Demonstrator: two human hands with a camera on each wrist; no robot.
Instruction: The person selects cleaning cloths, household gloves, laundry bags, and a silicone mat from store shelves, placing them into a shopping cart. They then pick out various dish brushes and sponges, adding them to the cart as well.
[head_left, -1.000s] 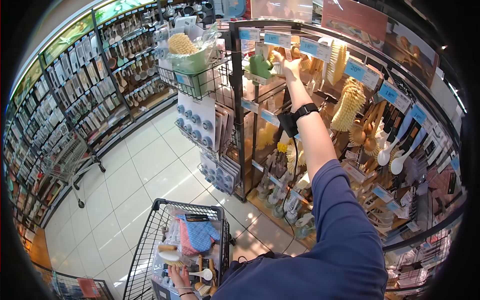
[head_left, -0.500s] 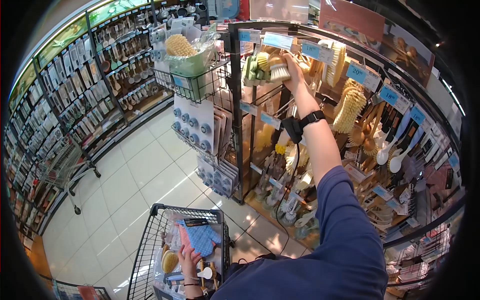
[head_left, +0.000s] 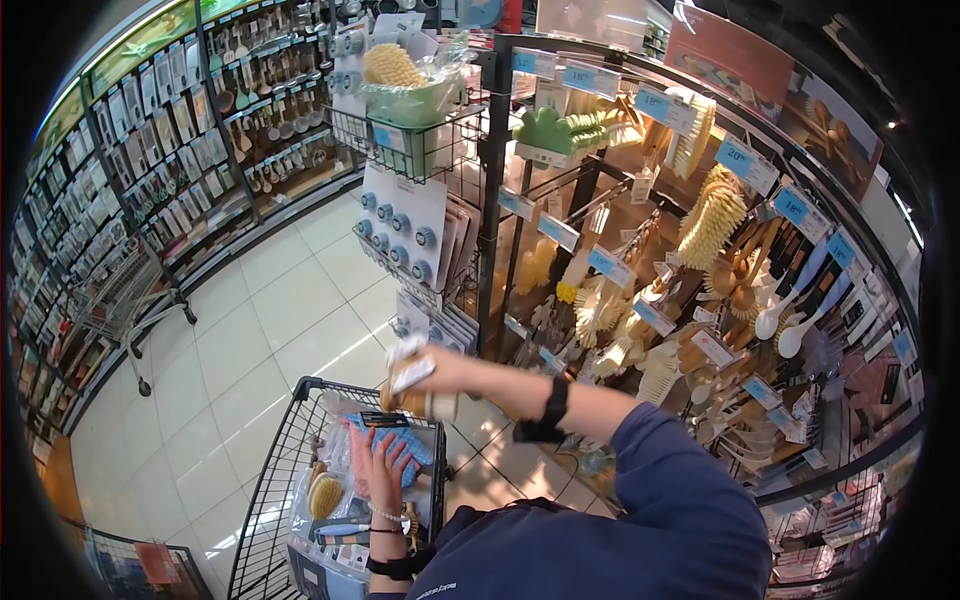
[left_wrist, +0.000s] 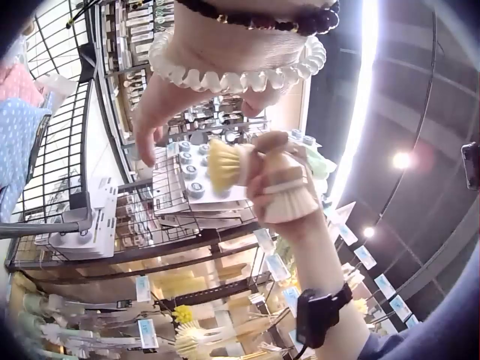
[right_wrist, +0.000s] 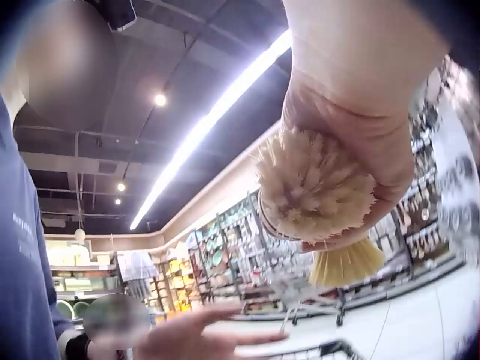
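Observation:
Over the front of the shopping cart [head_left: 310, 384], my right hand [head_left: 445, 370] grips two short wooden scrub brushes. One is a pale-bristled scrub brush [left_wrist: 291, 204], the other a yellow-bristled scrub brush [left_wrist: 227, 165]; the pale bristles face the right wrist camera and partly cover the yellow ones. A white tag [head_left: 412, 374] shows by this hand, blurred. My left hand [head_left: 384, 478] is held with fingers spread above the cart, overlapping a blue dotted oven mitt [head_left: 414, 446] and a pink cloth piece beside it. Both brushes are apart from my left hand.
In the cart lie an oval brush [head_left: 325, 495] and packaged goods. To the right stands a rack of hanging brushes [head_left: 712, 215] with price tags. A wire basket holds a green bucket [head_left: 405, 135]. Another cart [head_left: 125, 300] stands at the left on the tiled floor.
My right hand took the brushes from the rack's upper hooks and swung down and left to the cart. My left hand shifted up over the mitt and let the oval brush show.

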